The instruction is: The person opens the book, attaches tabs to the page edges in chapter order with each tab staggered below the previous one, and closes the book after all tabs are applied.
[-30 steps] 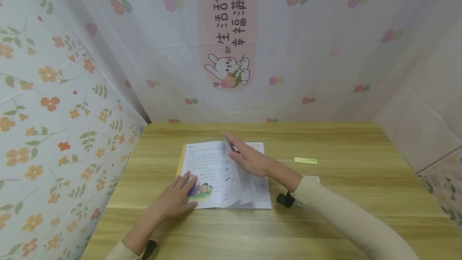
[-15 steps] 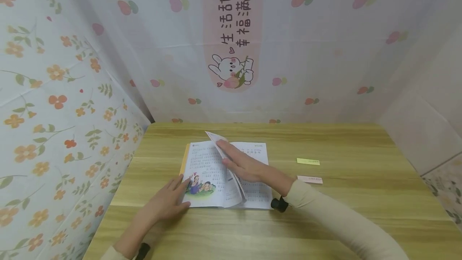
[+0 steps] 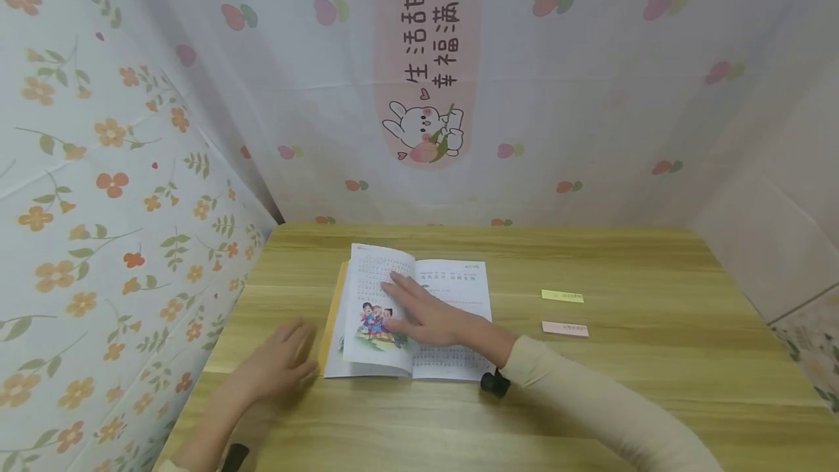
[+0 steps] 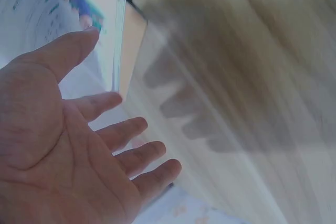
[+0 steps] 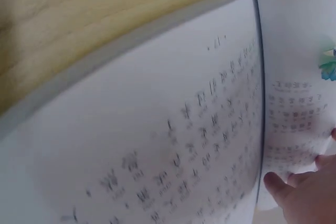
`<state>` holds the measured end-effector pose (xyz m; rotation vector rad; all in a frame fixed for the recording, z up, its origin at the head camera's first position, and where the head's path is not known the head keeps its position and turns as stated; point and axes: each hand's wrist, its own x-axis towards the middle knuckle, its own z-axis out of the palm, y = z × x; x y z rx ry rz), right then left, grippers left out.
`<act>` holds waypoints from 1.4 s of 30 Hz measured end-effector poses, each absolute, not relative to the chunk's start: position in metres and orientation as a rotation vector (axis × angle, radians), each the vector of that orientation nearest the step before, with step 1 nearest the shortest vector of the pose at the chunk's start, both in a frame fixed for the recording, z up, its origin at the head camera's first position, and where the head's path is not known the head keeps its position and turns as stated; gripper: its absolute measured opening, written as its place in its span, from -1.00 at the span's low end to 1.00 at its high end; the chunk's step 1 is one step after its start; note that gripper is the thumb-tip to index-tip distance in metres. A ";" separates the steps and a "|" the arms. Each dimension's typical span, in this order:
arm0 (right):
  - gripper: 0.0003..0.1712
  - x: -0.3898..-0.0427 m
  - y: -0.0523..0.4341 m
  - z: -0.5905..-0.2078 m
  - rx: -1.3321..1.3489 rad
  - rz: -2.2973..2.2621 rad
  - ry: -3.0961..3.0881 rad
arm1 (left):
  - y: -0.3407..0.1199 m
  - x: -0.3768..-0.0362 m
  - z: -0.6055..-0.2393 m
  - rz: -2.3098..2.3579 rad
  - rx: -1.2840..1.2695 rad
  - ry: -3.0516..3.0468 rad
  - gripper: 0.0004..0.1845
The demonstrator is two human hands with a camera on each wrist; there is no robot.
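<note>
An open book [image 3: 452, 312] lies on the wooden table, with printed text and a yellow edge along its left side. Its turned left page [image 3: 376, 282] arches slightly up and carries a colored picture of several children. My right hand [image 3: 426, 315] rests over the inner part of that page, fingers extended and spread; in the right wrist view its fingertips [image 5: 275, 182] are just past the book's spine. My left hand [image 3: 278, 363] is off the book at its left edge, palm and fingers loosely extended, holding nothing. In the left wrist view its fingers point past the book's corner [image 4: 131, 40].
A yellow paper strip [image 3: 562, 296] and a pink paper strip [image 3: 565, 328] lie on the table [image 3: 623, 384] right of the book. A patterned curtain [image 3: 314, 93] hangs behind the table, and a floral cloth [image 3: 111, 239] stands along the left.
My right hand has swept the page from right to left, and it now lies over the left side. My left hand has moved left off the book's page onto the table side.
</note>
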<state>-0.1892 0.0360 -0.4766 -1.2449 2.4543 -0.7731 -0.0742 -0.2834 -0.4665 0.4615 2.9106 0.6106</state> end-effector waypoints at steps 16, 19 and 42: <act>-0.16 -0.180 0.032 -0.490 -1.292 -0.374 2.538 | -0.292 -0.075 -0.451 0.594 0.442 2.990 -0.19; -0.18 -0.180 0.031 -0.488 -1.289 -0.382 2.533 | -0.285 -0.077 -0.453 0.594 0.479 2.986 -0.21; -0.13 -0.200 0.065 -0.500 -1.312 -0.428 2.543 | -0.208 -0.097 -0.475 0.506 0.548 2.775 -0.15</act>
